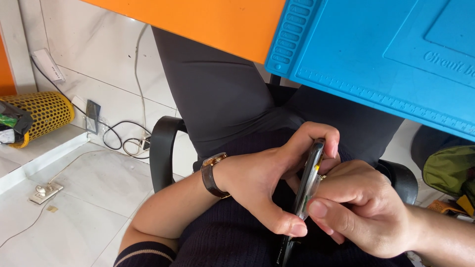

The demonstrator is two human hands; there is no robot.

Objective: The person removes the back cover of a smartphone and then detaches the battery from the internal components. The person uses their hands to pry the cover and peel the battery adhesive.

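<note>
My left hand point(269, 180) grips a thin dark smartphone point(308, 182) held on edge over my lap, thumb near its lower part and fingers curled over its top end. A brown-strapped wristwatch point(213, 174) is on that wrist. My right hand point(363, 207) presses against the phone's other side, thumb and fingers pinched at its edge, where a bit of yellow and green shows. The phone's lower end runs down toward the frame's bottom. Both hands are close together, below the table's edge.
A blue silicone work mat point(376, 54) overhangs an orange table point(208, 20) above my lap. Black chair armrests point(161, 148) flank me. On the tiled floor at left lie cables point(123, 133), a yellow perforated bin point(44, 111) and a small plug. A green bag point(450, 168) is at right.
</note>
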